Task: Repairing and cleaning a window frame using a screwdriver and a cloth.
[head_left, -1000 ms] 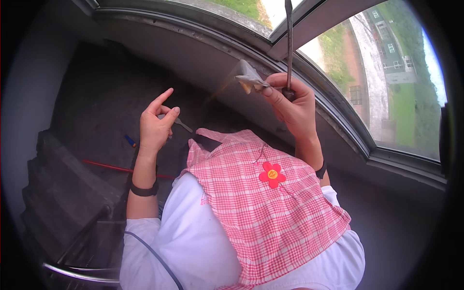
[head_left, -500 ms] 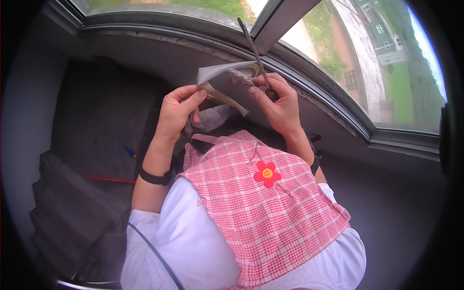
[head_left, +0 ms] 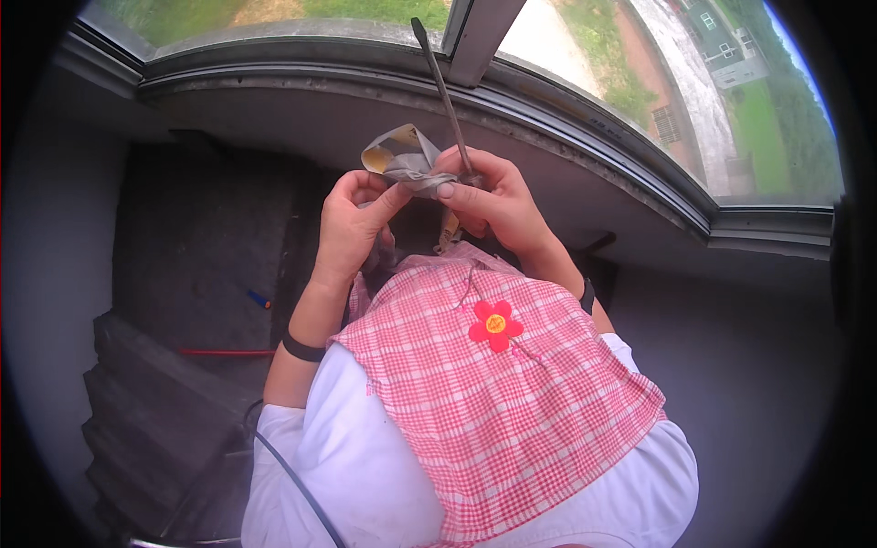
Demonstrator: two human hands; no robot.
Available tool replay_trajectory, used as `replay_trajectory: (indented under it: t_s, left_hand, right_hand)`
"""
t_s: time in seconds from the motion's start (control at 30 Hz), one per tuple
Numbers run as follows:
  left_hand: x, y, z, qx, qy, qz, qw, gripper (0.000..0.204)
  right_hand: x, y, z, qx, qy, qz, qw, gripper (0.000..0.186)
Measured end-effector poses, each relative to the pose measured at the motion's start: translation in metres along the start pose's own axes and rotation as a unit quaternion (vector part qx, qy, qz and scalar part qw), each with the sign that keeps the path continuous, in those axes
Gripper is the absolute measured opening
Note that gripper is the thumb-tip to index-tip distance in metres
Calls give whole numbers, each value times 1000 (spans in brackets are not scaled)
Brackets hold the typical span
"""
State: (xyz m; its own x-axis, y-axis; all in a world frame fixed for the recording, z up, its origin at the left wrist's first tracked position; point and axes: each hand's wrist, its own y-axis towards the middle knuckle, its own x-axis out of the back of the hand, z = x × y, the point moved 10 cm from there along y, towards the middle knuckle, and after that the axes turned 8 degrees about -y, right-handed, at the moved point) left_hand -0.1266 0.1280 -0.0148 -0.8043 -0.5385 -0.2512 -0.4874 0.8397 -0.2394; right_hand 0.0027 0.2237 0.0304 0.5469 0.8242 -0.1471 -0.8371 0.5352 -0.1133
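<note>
Both of my hands meet in front of the red-and-white checked apron [head_left: 539, 402], working a crumpled grey strip with a yellowish side [head_left: 413, 168]. My left hand [head_left: 345, 228] pinches the strip between thumb and fingers, and a loop of it stands up above the fingertips. In my right hand [head_left: 504, 203] the fingers close on the strip's other side and also hold a flat-blade screwdriver [head_left: 441, 89]. Its long shaft points up toward the window, while the handle is mostly hidden in the hand. Another piece of the strip hangs below my right fingers.
A metal window frame [head_left: 585, 121] runs across the front, above a grey wall. At the left lie a small blue object with an orange end [head_left: 259, 299], a thin red rod [head_left: 227, 353] and a dark folded sheet [head_left: 155, 411]. A cable [head_left: 294, 475] crosses my left sleeve.
My hands have drawn closer together, and the strip, earlier spread out, is now bunched and twisted between them. The screwdriver has shifted left with my right hand.
</note>
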Motion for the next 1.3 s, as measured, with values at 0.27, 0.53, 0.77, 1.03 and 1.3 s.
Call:
replay_trajectory:
  t_s: [0.27, 0.53, 0.77, 1.03, 1.3]
  left_hand:
    - [-41, -15, -27, -89, 58, 53, 993, 30]
    - [-37, -16, -23, -64, -35, 29, 997, 20]
    - [-5, 5, -10, -45, -95, -49, 993, 13]
    - [1, 8, -11, 4, -273, 3, 962, 13]
    - [-24, 1, 7, 66, -150, 54, 985, 26]
  right_hand:
    - [-2, 5, -12, -39, 221, 38, 974, 20]
    - [6, 7, 4, 55, 51, -58, 995, 37]
    - [35, -16, 22, 76, -82, -179, 978, 55]
    - [27, -14, -8, 50, -97, -152, 982, 37]
    - [5, -4, -3, 72, -52, -103, 991, 29]
